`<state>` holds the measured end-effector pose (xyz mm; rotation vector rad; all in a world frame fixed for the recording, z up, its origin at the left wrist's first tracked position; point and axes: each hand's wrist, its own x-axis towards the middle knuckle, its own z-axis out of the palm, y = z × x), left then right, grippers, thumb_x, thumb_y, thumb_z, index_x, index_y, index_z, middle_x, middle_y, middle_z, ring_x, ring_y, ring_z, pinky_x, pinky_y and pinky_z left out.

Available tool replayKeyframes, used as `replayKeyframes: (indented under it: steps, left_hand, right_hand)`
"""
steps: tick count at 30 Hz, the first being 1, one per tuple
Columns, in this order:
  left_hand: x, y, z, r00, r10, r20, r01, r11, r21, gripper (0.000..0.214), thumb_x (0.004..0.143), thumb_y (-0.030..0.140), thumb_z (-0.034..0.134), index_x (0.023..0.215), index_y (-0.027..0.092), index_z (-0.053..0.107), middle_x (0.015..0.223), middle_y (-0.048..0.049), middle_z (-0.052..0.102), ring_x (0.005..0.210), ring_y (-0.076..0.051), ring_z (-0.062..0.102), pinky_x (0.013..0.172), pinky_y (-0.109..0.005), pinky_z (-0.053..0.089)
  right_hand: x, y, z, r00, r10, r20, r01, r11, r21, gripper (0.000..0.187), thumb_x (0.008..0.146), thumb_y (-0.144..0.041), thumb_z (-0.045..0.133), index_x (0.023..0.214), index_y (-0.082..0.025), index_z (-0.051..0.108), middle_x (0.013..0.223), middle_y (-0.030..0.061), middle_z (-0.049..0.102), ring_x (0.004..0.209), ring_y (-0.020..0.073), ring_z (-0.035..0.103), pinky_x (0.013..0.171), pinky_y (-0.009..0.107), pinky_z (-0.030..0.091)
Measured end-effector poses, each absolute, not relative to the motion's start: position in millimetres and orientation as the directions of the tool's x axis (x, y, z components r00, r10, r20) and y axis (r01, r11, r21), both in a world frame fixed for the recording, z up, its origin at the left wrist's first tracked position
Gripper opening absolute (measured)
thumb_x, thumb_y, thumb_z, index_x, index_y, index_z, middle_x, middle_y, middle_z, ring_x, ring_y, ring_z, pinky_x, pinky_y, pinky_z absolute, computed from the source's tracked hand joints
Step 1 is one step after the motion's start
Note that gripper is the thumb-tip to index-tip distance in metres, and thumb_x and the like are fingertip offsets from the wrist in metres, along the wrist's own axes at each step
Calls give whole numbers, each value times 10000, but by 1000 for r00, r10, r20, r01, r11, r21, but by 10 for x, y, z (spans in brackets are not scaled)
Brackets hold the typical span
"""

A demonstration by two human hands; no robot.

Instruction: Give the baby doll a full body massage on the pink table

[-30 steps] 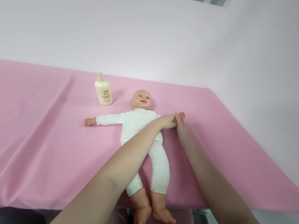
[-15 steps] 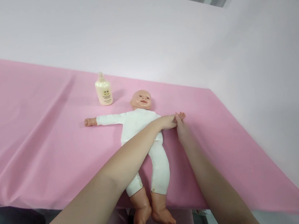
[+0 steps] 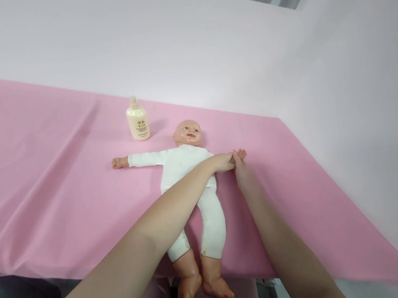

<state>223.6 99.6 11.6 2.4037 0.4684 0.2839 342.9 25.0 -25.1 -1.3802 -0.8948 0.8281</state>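
A baby doll (image 3: 183,171) in a white one-piece suit lies on its back on a pink cloth (image 3: 42,190), with its bare feet hanging over the near edge. My left hand (image 3: 222,162) reaches across the doll's chest and closes on the doll's outstretched arm at its right side. My right hand (image 3: 241,172) meets it from below, fingers pressed to the same arm just short of the doll's small hand (image 3: 241,153). The doll's other arm stretches out to the left, free.
A cream lotion bottle (image 3: 137,119) stands upright on the cloth behind the doll's left-reaching arm. White walls close in behind and on the right. The cloth has folds toward the left. A dark object lies low at the bottom left.
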Motion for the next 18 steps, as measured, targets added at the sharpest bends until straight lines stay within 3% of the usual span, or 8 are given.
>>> replayKeyframes:
  steps: [14, 18]
  left_hand:
    - [2215, 980, 121, 901, 429, 71, 278, -694, 664, 780, 1031, 208, 436, 1799, 180, 299, 1871, -47, 282, 1730, -196, 313, 1413, -333, 238]
    - [2221, 990, 114, 903, 425, 61, 280, -690, 667, 764, 1053, 220, 418, 1797, 121, 277, 1879, -73, 250, 1742, -195, 277, 1415, -324, 221]
  right_hand:
    - [3471, 280, -291, 451, 892, 27, 22, 19, -1000, 596, 1029, -502, 655, 1561, -234, 672, 1883, 23, 294, 1747, 230, 304, 1433, 408, 265]
    - [3519, 310, -361, 433, 895, 112, 29, 110, -993, 551, 1009, -496, 686, 1495, -239, 722, 1854, 36, 371, 1749, 250, 297, 1446, 461, 225]
